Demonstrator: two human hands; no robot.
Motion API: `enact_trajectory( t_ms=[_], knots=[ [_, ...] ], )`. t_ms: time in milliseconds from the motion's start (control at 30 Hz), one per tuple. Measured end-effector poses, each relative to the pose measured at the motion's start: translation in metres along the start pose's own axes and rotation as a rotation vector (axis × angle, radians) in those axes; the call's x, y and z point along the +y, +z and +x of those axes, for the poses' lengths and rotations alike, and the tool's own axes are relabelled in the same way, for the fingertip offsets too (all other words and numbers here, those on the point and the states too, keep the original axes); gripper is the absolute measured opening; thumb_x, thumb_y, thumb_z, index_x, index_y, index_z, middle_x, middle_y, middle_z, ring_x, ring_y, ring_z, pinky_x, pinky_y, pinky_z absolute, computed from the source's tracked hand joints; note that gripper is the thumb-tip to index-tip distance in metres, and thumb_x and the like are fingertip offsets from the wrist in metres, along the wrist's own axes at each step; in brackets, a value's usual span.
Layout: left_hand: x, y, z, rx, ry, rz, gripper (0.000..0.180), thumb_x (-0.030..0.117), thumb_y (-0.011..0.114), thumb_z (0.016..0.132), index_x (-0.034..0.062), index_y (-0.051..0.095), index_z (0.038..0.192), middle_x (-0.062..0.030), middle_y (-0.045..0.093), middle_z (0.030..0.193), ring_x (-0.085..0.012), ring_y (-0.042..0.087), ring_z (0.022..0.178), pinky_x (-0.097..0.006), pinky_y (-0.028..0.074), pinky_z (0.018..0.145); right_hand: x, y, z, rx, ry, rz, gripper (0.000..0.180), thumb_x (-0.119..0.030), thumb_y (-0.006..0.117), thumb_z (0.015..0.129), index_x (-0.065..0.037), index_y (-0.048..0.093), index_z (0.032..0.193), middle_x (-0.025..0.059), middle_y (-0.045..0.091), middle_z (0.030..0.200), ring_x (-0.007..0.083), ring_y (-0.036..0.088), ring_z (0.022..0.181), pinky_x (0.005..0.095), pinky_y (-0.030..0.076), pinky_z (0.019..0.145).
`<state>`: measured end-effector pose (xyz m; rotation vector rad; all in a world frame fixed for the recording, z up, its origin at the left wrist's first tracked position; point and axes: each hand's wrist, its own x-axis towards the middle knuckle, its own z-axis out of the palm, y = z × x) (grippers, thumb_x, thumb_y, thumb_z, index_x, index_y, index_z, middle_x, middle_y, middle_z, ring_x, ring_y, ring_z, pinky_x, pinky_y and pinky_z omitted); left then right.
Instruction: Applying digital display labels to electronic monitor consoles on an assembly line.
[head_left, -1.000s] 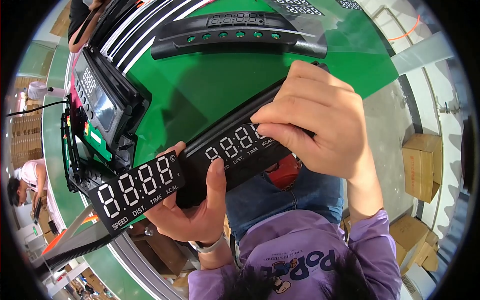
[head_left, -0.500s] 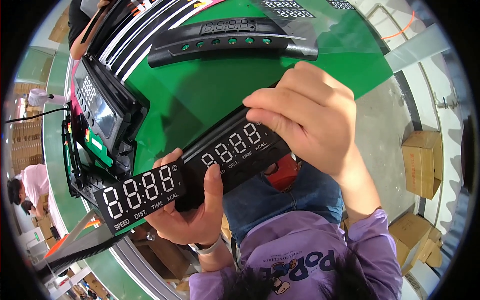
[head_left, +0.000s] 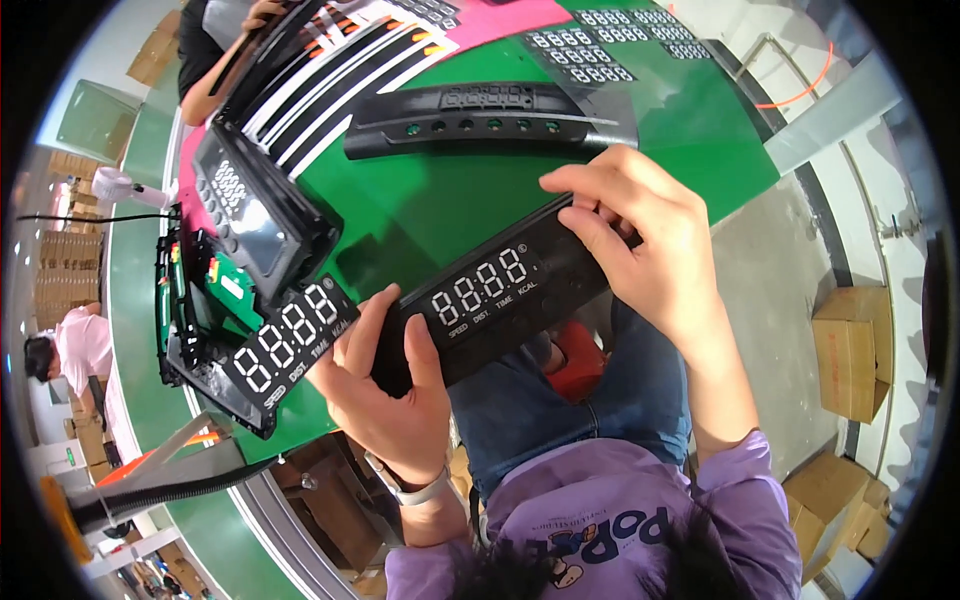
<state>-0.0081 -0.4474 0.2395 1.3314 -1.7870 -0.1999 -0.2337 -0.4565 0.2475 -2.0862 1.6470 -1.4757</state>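
Observation:
A long black console housing (head_left: 515, 325) lies tilted across my lap side of the table, with a white-digit display panel (head_left: 480, 285) on its face. My left hand (head_left: 395, 390) grips the housing's left end, its thumb on the front beside the digits. A second display panel (head_left: 290, 345), loose and black with white digits, sticks out left from the fingers of that same hand. At the housing's upper right end is my right hand (head_left: 645, 235). Its thumb rests on the front while the index finger reaches past the top edge; the other fingers are partly hidden.
Another console housing (head_left: 490, 120) lies on the green table (head_left: 680, 150), near several flat display panels (head_left: 600, 40). To the left stand stacked consoles (head_left: 260, 210) and green circuit boards (head_left: 230, 285). A co-worker's arm (head_left: 205, 90) shows at the far left. Cardboard boxes (head_left: 850, 350) sit right.
My right thumb and index finger have parted from their pinch at the display panel's upper corner. The loose panel has shifted up and right with my left hand. The view has moved a little.

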Motion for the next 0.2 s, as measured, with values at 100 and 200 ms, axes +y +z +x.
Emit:
enact_trajectory(
  t_ms=[100, 200],
  knots=[
    [-0.001, -0.017, 0.005, -0.025, -0.008, 0.064, 0.049, 0.008, 0.075, 0.081, -0.0046, 0.049, 0.121, -0.0168, 0.065, 0.12, -0.0333, 0.059, 0.113, -0.04, 0.038, 0.103, -0.01, -0.008, 0.005, -0.085, -0.015, -0.002, 0.038, -0.007, 0.078, 0.07, -0.003, 0.066, 0.105, 0.0088, 0.059, 0.091, 0.0275, 0.061, 0.085, 0.0355, 0.051, 0.075],
    [-0.012, -0.051, 0.004, -0.242, -0.032, 0.29, 0.068, 0.011, 0.076, 0.081, -0.0012, 0.035, 0.135, -0.0174, 0.062, 0.127, -0.0334, 0.057, 0.12, -0.041, 0.035, 0.107, -0.019, -0.017, 0.012, -0.26, -0.143, -0.151, 0.048, -0.021, 0.081, 0.068, -0.006, 0.068, 0.112, 0.0132, 0.06, 0.113, 0.0306, 0.055, 0.11, 0.0432, 0.043, 0.098]
  ],
)
